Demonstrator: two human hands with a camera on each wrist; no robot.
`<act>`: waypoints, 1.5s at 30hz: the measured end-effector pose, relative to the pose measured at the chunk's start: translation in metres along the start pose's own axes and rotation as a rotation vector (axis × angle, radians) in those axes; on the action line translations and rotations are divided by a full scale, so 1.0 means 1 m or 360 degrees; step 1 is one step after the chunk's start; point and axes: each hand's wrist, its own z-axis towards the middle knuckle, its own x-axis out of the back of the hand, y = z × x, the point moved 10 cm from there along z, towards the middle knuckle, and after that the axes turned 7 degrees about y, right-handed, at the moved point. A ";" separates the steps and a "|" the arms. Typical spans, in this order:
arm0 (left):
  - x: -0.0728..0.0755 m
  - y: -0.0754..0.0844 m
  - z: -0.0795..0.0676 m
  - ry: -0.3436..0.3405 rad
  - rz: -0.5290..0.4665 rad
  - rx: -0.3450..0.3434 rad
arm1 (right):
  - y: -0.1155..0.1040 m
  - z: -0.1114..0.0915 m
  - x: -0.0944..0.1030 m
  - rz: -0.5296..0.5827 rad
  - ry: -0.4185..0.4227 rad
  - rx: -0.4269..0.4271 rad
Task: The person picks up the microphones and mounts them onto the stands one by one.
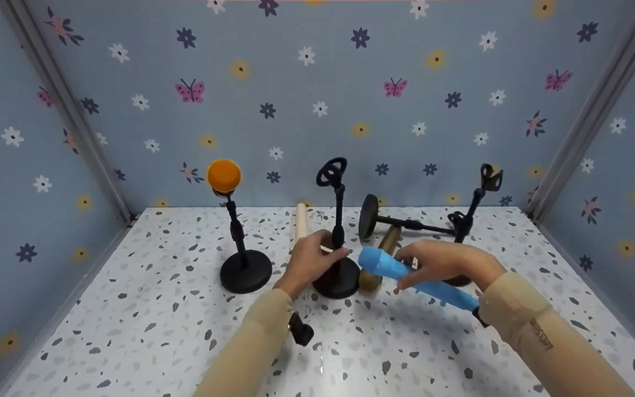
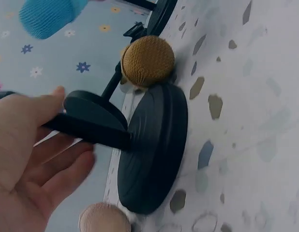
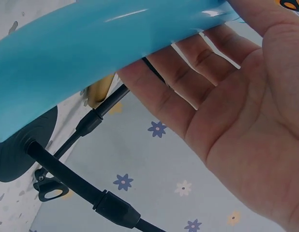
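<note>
The left hand (image 1: 309, 262) is gripping the lower pole of the middle stand (image 1: 339, 212), the thumb lying on one side and the fingers reaching round the other; the stand is standing upright, its round black base sitting just below that hand and its clip rising above it. The right hand (image 1: 444, 262) is holding the blue microphone (image 1: 386, 265) between thumb and fingers, keeping it above the table (image 1: 157, 331); the microphone is slanting, its rounded head pointing toward the left hand and its other end running back beneath the right wrist.

Between the two hands, the gold microphone (image 1: 370, 281) is lying on the table beside the middle stand's base, the blue microphone's head partly covering it in the head view; just beyond the left hand, the peach microphone (image 1: 301, 220) is lying with its far end pointing toward the wall (image 1: 273, 55). To the left of the left hand, and apart from it, the left stand (image 1: 237, 230) is standing upright and bearing the orange microphone (image 1: 224, 175) at its top; beyond the right hand, the fallen stand (image 1: 414, 225) is lying on its side, its disc base turned up on edge; the right stand (image 1: 473, 208) is rising behind the right hand, which is partly hiding its base. Beige sleeves (image 1: 557, 331) are covering both forearms, the right one showing dark lettering; a small black device (image 1: 301, 331) is showing beside the left wrist; flowers and butterflies are patterning the blue wall beyond the hands.
</note>
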 end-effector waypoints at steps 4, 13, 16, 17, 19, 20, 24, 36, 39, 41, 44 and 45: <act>0.005 0.011 0.000 0.0108 0.0080 -0.0109 | -0.007 -0.002 0.011 0.0095 0.0114 0.0106; -0.012 0.017 -0.006 -0.0209 0.0064 -0.0090 | -0.016 -0.009 0.030 0.0158 0.0300 0.0240; -0.010 0.014 -0.005 -0.0239 0.0022 -0.0075 | -0.019 -0.009 0.031 0.0173 0.0316 0.0260; -0.010 0.014 -0.005 -0.0246 0.0001 -0.0071 | -0.020 -0.010 0.031 0.0183 0.0319 0.0266; -0.009 0.013 -0.004 -0.0260 -0.0024 -0.0069 | -0.021 -0.010 0.031 0.0200 0.0320 0.0272; -0.009 0.013 -0.004 -0.0265 -0.0030 -0.0071 | -0.021 -0.010 0.031 0.0213 0.0323 0.0270; -0.008 0.014 -0.005 -0.0259 -0.0011 -0.0086 | -0.022 -0.011 0.033 0.0261 0.0352 0.0272; 0.015 0.051 -0.002 0.0005 -0.0290 -0.0270 | -0.034 -0.023 0.060 0.0507 0.0486 0.0341; 0.018 0.057 -0.006 -0.0012 -0.0223 -0.0288 | -0.039 -0.030 0.074 0.0632 0.0570 0.0371; 0.018 0.062 -0.010 -0.0060 -0.0194 -0.0304 | -0.043 -0.035 0.083 0.0717 0.0646 0.0389; 0.015 0.069 -0.015 -0.0140 -0.0183 -0.0342 | -0.052 -0.045 0.097 0.0828 0.0790 0.0435; 0.015 0.072 -0.016 -0.0157 -0.0177 -0.0354 | -0.055 -0.048 0.101 0.0871 0.0843 0.0450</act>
